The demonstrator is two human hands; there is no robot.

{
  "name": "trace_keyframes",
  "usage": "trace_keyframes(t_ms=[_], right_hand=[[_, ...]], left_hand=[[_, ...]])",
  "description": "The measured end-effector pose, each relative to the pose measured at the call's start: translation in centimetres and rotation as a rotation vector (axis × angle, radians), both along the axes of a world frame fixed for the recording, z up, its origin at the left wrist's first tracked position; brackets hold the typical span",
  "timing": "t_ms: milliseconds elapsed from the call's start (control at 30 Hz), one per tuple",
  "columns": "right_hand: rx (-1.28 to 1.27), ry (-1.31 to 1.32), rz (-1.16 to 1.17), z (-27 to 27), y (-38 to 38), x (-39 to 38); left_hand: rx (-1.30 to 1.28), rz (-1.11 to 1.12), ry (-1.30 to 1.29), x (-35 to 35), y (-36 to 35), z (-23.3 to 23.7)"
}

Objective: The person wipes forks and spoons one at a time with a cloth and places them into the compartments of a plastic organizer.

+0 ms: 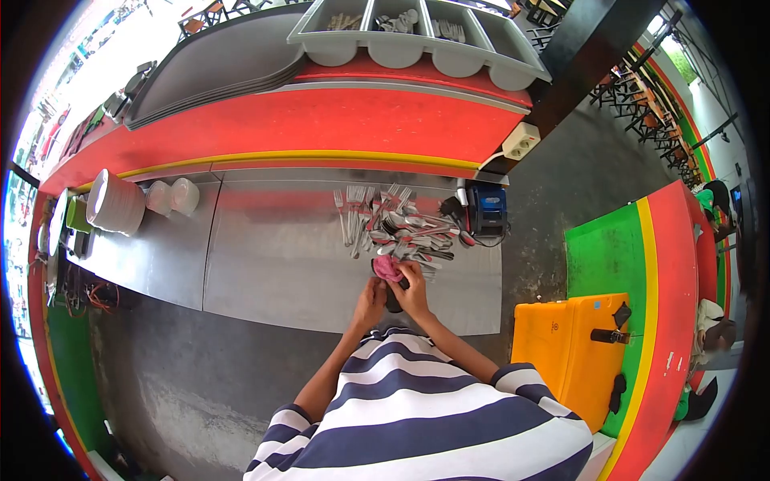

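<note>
A crumpled pink cloth [387, 267] is gripped in my right hand [412, 290], just in front of a heap of cutlery. My left hand [370, 303] is closed close beside it, below the cloth; what its fingers hold is hidden. Between the two hands a dark object [393, 302] shows, too small to name. Loose metal forks [343, 216], spoons and knives form the cutlery pile [407, 227] on the steel counter [281, 264]. Several of the forks lie side by side at the pile's left.
Right of the pile stands a blue-and-black device [487, 210]. Stacked white plates [115, 204] and clear bowls [184, 196] are at the left. On the red ledge sit a grey cutlery tray [501, 50] and stacked dark trays [216, 60]. An orange case [553, 345] stands at the right.
</note>
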State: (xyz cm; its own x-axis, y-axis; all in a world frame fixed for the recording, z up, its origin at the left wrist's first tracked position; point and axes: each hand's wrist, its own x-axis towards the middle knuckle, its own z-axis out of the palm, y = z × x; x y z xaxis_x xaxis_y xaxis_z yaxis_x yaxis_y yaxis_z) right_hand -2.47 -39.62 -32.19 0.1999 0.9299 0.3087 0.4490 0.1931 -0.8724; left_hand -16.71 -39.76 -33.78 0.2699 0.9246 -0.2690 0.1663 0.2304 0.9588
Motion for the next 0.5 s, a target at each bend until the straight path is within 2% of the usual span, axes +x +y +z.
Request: trace_keyframes(t_ms=[100,200,300,400,500], right_hand=[[0.053,-0.062,-0.066,0.0,0.0,3.4],[0.077,-0.116,-0.097,-0.2,0.0,7.1],[0.071,-0.143,-0.077,-0.6,-0.4,10.1],[0.097,-0.125,-0.148,-0.8,-0.1,12.5],[0.093,-0.123,-0.313,-1.8,1.3,15.9]], left_hand=[[0.086,-0.067,-0.013,1.2,-1.9,0.6],[0.044,-0.088,-0.032,2.8,-3.7,2.9],[0.081,-0.071,-0.030,4.6,-5.0,2.6],[-0.007,-0.056,-0.027,6.2,-6.1,3.6],[-0.131,0.136,-0.083,7.9,-7.2,4.1]])
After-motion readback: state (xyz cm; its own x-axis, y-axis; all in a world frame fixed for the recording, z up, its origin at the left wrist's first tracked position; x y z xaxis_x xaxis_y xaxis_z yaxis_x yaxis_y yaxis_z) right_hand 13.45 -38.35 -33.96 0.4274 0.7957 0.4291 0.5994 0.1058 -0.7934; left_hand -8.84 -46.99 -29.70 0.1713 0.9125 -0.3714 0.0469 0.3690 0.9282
